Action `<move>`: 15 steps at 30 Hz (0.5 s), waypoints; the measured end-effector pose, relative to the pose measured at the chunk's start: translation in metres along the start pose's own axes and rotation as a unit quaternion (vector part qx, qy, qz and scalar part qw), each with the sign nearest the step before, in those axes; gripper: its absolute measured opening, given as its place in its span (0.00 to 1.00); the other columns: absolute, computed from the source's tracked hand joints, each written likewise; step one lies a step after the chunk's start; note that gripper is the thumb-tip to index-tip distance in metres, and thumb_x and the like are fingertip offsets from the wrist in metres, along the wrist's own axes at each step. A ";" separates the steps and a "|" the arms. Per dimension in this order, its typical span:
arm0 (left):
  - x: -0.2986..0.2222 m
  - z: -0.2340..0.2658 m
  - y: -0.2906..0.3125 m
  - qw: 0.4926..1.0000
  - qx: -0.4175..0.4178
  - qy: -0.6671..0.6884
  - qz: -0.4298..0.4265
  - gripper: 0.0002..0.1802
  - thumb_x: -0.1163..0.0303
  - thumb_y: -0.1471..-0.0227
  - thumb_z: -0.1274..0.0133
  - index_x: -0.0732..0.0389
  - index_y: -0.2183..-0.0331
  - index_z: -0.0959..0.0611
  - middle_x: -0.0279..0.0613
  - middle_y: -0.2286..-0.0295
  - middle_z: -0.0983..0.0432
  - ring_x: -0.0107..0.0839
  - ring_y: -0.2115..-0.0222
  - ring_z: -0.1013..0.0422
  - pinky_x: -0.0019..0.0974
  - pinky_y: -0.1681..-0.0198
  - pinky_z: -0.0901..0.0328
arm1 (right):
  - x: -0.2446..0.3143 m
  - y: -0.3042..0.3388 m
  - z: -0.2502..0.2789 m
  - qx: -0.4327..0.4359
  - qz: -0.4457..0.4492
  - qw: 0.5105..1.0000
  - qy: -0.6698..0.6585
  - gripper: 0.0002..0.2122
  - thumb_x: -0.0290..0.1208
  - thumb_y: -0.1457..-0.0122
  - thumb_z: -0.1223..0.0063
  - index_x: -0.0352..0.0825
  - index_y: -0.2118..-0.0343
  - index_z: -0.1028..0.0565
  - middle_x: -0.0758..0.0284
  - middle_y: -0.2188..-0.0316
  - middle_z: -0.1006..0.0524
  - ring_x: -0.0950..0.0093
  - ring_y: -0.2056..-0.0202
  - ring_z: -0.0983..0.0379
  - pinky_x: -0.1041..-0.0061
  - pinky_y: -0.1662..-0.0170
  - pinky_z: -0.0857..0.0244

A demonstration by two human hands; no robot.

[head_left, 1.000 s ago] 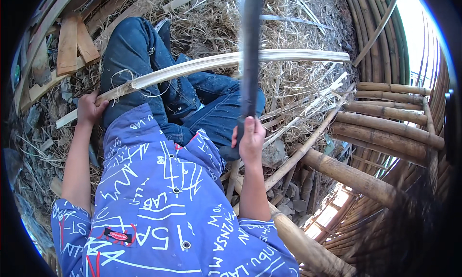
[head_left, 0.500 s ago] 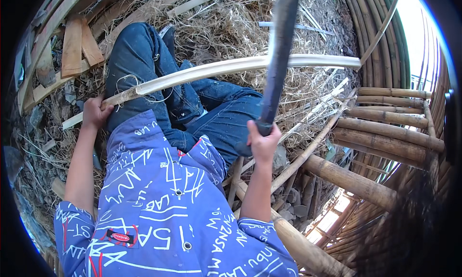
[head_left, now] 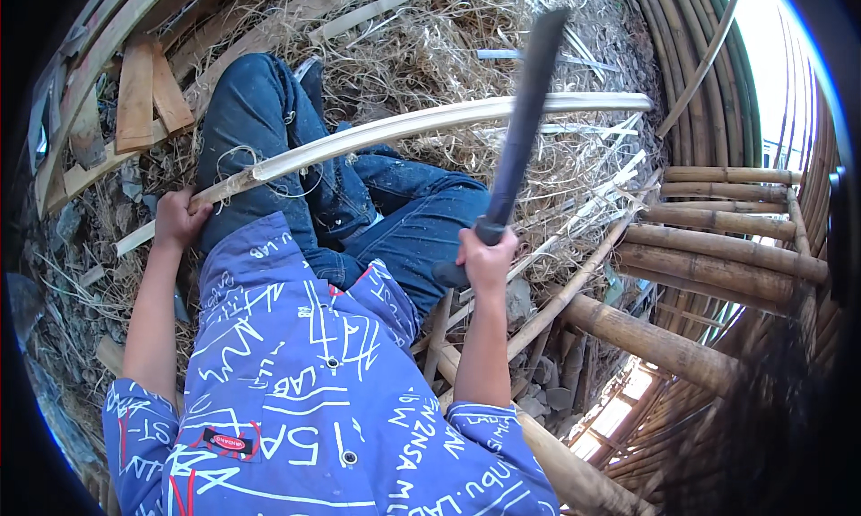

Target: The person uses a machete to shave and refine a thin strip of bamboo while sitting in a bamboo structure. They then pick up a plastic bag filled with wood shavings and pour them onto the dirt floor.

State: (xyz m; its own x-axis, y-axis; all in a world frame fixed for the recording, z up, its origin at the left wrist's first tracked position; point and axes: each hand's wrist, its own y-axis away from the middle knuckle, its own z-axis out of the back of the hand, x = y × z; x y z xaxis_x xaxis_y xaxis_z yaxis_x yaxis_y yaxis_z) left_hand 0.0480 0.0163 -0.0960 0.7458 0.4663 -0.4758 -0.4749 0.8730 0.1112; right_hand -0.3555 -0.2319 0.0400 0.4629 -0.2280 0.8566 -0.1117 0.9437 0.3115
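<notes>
The right hand (head_left: 485, 258) is clenched around the handle of a long dark machete (head_left: 523, 130), its blade raised and blurred above a pale split bamboo strip (head_left: 430, 121). That strip lies across the person's jeans-clad legs (head_left: 269, 148). The left hand (head_left: 177, 220) grips its near end, over straw shavings (head_left: 430, 50)

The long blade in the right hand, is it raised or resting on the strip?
Raised: the blade angles upward from the right hand, blurred; contact with the pale bamboo strip cannot be told.

a long pale split bamboo strip (head_left: 421, 126) lies slanted across the lap; a dark long-bladed knife (head_left: 525, 121) stands raised over it, blurred.
</notes>
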 end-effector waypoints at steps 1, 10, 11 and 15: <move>0.002 0.002 0.002 1.000 -0.001 0.012 0.000 0.42 0.29 0.58 0.57 0.67 0.78 0.24 0.61 0.81 0.30 0.60 0.74 0.32 0.53 0.71 0.39 | -0.005 -0.002 -0.004 0.024 0.011 0.998 0.052 0.05 0.22 0.56 0.44 0.32 0.80 0.31 0.71 0.86 0.30 0.83 0.87 0.37 0.80 0.82 0.43; -0.002 0.002 -0.002 1.000 -0.008 0.012 0.005 0.44 0.28 0.59 0.57 0.68 0.79 0.24 0.61 0.80 0.30 0.61 0.73 0.33 0.54 0.69 0.39 | 0.003 0.010 -0.024 0.001 -0.040 0.999 -0.032 0.07 0.23 0.57 0.44 0.29 0.78 0.31 0.72 0.85 0.30 0.82 0.82 0.36 0.78 0.78 0.42; -0.001 0.002 -0.002 1.000 -0.009 0.012 0.002 0.44 0.28 0.59 0.57 0.68 0.79 0.24 0.61 0.80 0.30 0.61 0.73 0.33 0.54 0.69 0.39 | -0.011 0.006 -0.023 0.015 0.030 0.999 0.041 0.06 0.23 0.57 0.44 0.29 0.79 0.31 0.73 0.86 0.32 0.83 0.82 0.37 0.79 0.78 0.43; 0.005 0.005 -0.003 0.999 0.012 0.034 0.009 0.44 0.28 0.60 0.57 0.67 0.80 0.24 0.61 0.81 0.30 0.60 0.74 0.32 0.54 0.70 0.39 | -0.005 0.000 -0.007 0.049 0.129 0.981 0.139 0.05 0.20 0.56 0.45 0.32 0.80 0.31 0.71 0.85 0.29 0.82 0.87 0.35 0.81 0.83 0.41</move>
State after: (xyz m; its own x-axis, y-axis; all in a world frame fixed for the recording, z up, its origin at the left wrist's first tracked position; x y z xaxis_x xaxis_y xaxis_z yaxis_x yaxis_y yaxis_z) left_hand 0.0555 0.0168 -0.0946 0.7037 0.4710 -0.5320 -0.4758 0.8684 0.1396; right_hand -0.3513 -0.2291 0.0326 0.6285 0.1035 0.7709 -0.3355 0.9303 0.1486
